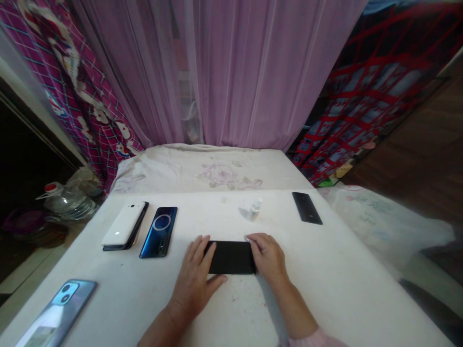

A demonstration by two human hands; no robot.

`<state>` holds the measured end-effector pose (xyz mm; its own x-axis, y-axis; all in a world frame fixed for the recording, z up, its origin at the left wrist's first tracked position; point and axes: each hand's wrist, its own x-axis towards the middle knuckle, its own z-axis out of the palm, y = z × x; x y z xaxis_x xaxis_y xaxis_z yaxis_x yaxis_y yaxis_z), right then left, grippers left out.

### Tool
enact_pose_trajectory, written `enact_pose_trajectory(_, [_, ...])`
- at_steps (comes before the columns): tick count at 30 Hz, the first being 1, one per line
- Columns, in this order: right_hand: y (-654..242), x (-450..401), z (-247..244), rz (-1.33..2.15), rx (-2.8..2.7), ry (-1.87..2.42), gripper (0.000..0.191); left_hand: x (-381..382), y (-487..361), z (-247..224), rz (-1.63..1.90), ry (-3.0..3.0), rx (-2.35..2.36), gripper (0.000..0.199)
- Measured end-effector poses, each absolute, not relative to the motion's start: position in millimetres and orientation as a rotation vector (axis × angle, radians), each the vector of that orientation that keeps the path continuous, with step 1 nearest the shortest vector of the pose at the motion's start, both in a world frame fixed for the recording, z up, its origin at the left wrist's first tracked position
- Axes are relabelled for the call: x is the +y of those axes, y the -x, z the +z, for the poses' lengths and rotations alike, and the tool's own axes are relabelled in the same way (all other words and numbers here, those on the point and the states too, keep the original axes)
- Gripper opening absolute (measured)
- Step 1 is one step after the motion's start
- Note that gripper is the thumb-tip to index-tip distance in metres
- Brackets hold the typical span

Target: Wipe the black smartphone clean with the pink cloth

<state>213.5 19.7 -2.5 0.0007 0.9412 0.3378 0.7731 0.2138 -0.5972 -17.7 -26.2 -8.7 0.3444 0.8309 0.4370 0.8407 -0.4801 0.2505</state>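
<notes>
Purple curtains (246,72) hang behind the white-covered table (333,284). At lower centre I see a black phone (233,258), left hand (196,271) spread at its left end, right hand (270,258) curled at the other, grip unclear to me. I judge this steadying; the next move calls for even pressure.

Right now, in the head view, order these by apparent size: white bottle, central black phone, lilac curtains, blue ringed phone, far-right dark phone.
Lilac curtains
Central black phone and blue ringed phone, too alike to rank
Far-right dark phone
White bottle
</notes>
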Motion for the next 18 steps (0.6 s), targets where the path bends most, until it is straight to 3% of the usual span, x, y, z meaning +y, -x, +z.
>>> enact_pose_trajectory(4, [-213.9, 19.5, -0.9, 0.309, -1.823, 1.575, 0.026, -17.3, 29.7, -15.7, -0.764, 2.558, -1.661, 0.079])
enact_pose_trajectory(10, [-209.2, 11.8, -4.2, 0.319, -1.727, 1.507, 0.026, -14.4, 23.3, 2.5, -0.808, 2.678, -1.834, 0.065])
enact_pose_trajectory(15, [-205.5, 11.4, -2.2, 0.437, -1.598, 1.391, 0.022, -21.0, 15.4, 13.4, -0.905, 2.638, -2.015, 0.08])
enact_pose_trajectory(18, [-204.7, 8.9, 0.8, 0.439, -1.539, 1.304, 0.02, -26.9, 13.7, 12.8, -0.98, 2.616, -1.993, 0.078])
